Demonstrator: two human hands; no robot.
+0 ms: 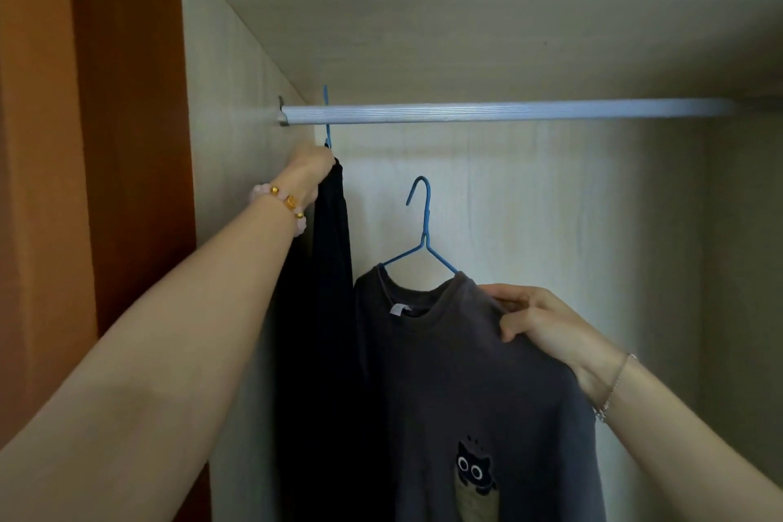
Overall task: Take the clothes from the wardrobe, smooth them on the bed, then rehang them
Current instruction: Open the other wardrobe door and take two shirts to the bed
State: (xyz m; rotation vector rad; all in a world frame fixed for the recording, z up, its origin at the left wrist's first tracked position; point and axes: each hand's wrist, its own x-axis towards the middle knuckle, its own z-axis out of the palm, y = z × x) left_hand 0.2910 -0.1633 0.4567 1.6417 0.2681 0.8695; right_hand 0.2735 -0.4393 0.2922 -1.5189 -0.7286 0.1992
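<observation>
While both arms reached into the wardrobe (237, 68), I judged that the coming move depended on one relation: the hook of the free blue hanger (423, 220) lay below the rail (487, 112), with open space between them. The rail ran left to right across the wardrobe. The grey sweatshirt (474, 386) hung on that free hanger with its shoulders nearly along the rail, and it was carried only by my right hand (534, 318), whose fingers were pinched together on the cloth of its shoulder. The dark garment (330, 267) hung straight down at the left end, its own hanger hook (326, 114) already over the rail. My left hand (309, 170) was closed on the top of this garment, just under the rail. So the right hand was nearer to the piece not yet hung, and I judged it must go up.
</observation>
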